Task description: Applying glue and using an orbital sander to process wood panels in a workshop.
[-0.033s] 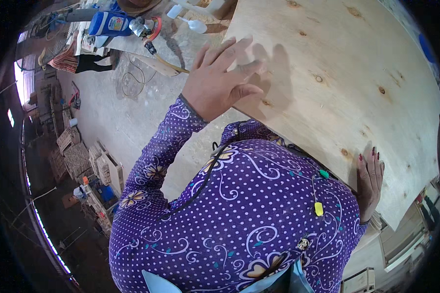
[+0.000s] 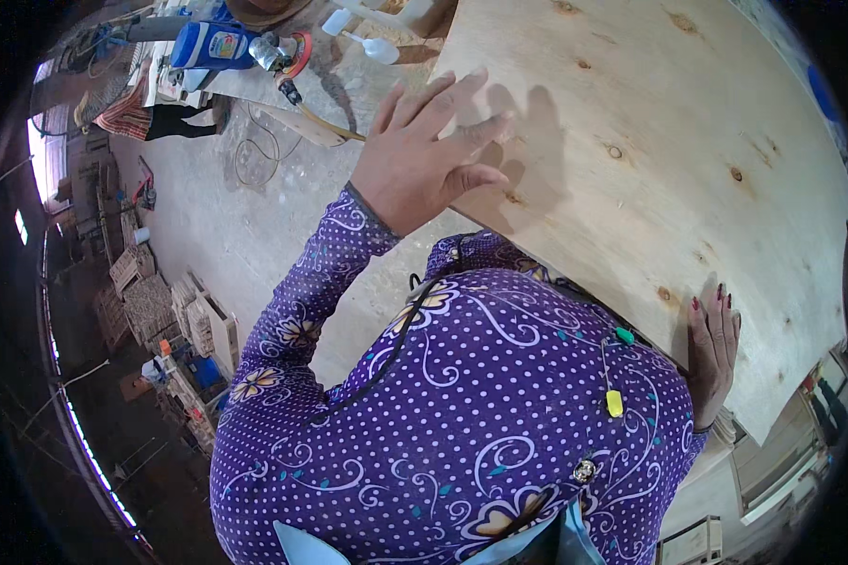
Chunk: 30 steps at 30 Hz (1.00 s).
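One purple top (image 2: 443, 395), white-dotted and printed with flowers and scrolls, fills the nearest part of the view, with light blue cloth (image 2: 311, 546) at the lower edge and a small yellow tag (image 2: 614, 403) on the chest. Directly in front of the body lies a pale plywood panel (image 2: 650, 160), marked with brown knots, its near edge running slantwise past the waist. At that edge the right hand (image 2: 713, 348), with red nails, lies along the panel, fingers straight and close together; its grip is not curled around anything. Farther left, the left hand (image 2: 433, 141) is over the panel's left edge, palm down, fingers fanned wide and thumb out; its grip is slack and has hold of nothing. Its shadow falls on the wood beside it, and whether any fingertip touches is hard to tell.

Beyond the left hand, a tan hose (image 2: 334, 127) leads to a sander (image 2: 292, 56) with a red pad. Just beside the sander is a blue bottle (image 2: 212, 45), and near it a white paddle-shaped tool (image 2: 379, 50). Farther off, across the grey floor (image 2: 193, 202), are stacked wooden pieces (image 2: 149, 311) and a person (image 2: 127, 118) in a striped top and dark trousers.
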Available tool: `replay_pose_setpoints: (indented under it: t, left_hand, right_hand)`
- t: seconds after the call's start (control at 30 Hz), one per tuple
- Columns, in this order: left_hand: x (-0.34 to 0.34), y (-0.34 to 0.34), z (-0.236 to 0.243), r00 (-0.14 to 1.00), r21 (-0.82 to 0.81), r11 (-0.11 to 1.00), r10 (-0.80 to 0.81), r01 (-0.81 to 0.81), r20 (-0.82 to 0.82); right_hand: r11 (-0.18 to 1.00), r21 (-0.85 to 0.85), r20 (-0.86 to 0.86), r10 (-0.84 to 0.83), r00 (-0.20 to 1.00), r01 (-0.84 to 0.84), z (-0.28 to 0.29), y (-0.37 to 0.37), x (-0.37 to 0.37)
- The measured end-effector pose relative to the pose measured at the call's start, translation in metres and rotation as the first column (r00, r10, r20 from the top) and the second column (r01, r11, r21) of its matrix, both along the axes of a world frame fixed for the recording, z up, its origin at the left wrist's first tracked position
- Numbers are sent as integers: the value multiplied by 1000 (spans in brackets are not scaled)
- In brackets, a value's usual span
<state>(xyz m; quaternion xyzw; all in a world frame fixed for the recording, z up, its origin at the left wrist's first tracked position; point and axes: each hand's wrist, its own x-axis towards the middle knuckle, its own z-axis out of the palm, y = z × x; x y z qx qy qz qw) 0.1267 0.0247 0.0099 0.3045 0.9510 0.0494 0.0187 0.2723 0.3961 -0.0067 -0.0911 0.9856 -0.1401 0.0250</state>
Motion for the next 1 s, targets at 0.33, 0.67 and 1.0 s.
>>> replay_pose_setpoints:
  t: [0.33, 0.67, 1.0]
  left_hand:
    - [11, -1, -10, 999, -209, 977, 53, -51, 4]
    - [15, -14, -14, 998, -90, 995, -49, 53, 48]
    - [10, -3, -18, 992, -136, 983, 115, -122, -57]
  right_hand:
    - [999, -26, 13, -21, 1000, 21, -1, -6, -1]
    - [1000, -16, 0, 3, 1000, -3, -5, -2, 2]
    - [999, -27, 6, 32, 999, -31, 0, -5, -1]
